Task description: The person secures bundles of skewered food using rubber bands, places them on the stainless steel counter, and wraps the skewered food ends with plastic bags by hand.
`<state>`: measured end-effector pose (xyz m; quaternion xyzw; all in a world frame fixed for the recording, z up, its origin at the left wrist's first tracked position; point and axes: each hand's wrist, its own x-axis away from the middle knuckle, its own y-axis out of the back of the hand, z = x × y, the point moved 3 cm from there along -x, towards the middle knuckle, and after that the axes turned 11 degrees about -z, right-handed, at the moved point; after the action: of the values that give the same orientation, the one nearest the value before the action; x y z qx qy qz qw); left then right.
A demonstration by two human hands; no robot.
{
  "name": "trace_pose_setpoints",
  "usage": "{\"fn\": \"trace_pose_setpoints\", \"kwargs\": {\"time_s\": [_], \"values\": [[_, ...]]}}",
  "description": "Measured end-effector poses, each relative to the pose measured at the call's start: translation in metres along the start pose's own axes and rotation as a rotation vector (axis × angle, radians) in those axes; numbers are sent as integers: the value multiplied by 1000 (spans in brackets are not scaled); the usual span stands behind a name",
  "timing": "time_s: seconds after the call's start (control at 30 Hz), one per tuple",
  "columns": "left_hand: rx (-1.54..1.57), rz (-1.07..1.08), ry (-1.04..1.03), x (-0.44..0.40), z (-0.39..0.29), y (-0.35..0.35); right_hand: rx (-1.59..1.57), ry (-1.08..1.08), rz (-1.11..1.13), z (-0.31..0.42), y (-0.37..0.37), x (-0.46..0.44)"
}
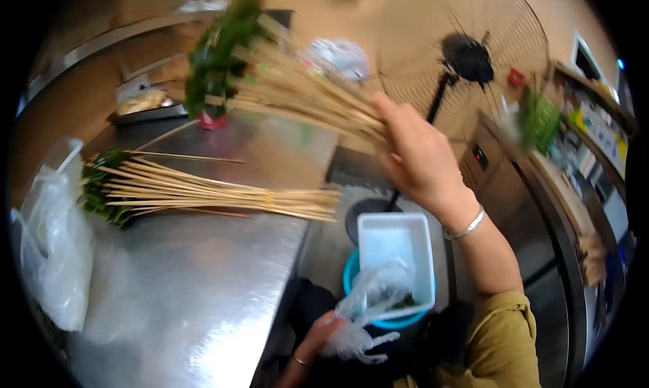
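Note:
My right hand [419, 155], raised above the floor beside the metal table, is closed round the bare ends of a bundle of wooden skewers [304, 90]. Green leaves [226, 57] cover the far ends of that bundle, blurred. Low in the view, my left hand [324, 330] grips a clear plastic bag [372, 307], which hangs partly over a white bin [422, 253]. On the table lies a second bundle of skewers [223, 190], banded near its bare ends, with leaves [108, 188] at the left.
The metal table [189, 280] fills the left. A plastic bag [57, 246] stands at its left edge and a tray [149, 111] at the back. A blue basin [349, 273] sits under the bin. A large fan [466, 57] stands behind, with cluttered shelves [568, 192] at right.

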<state>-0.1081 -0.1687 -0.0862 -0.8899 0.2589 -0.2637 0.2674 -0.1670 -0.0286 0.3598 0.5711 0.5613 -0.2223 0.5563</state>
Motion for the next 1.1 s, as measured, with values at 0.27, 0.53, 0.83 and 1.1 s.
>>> {"fn": "trace_pose_setpoints", "kwargs": {"time_s": [0.27,0.53,0.83,1.1], "values": [[357,24,243,10,-38,-52,-566,-1303,14,-38,96,215],[422,44,163,30,-62,-95,-1131,-1820,57,15,175,372],[-12,18,94,31,-79,-153,-976,-1645,202,30,174,402],[49,-10,2,29,-106,-149,-1033,-1710,446,52,176,420]]}}
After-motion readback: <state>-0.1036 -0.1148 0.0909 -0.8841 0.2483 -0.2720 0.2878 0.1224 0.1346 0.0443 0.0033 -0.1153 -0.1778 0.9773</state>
